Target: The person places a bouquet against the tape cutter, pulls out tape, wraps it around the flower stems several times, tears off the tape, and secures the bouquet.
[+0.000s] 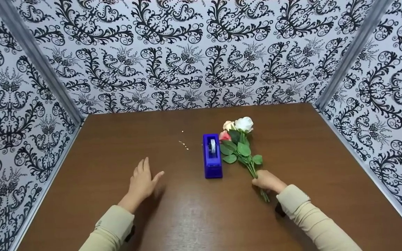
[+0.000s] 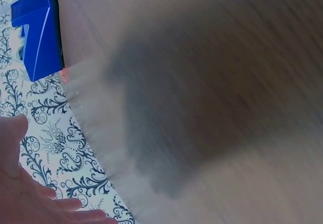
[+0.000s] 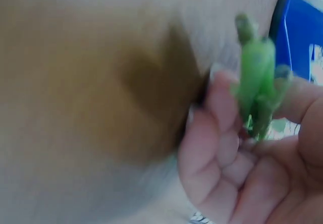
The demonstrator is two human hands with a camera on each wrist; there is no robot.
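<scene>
My right hand (image 1: 268, 181) grips several green stems (image 3: 260, 77) of an artificial rose bunch (image 1: 243, 149) just right of centre. White, cream and pink blooms point toward the far side, with green leaves below them. A blue tape dispenser (image 1: 212, 157) stands to the left of the bunch, a roll of clear tape (image 1: 213, 145) seated in it. My left hand (image 1: 141, 181) is over the table left of the dispenser, fingers extended, thumb apart, holding nothing. In the left wrist view, the dispenser (image 2: 40, 35) shows beyond the left hand (image 2: 35, 183).
The brown wooden table (image 1: 124, 139) is bounded by patterned black-and-white walls (image 1: 173, 59) at the back and both sides. Some small pale specks (image 1: 184, 144) lie left of the dispenser.
</scene>
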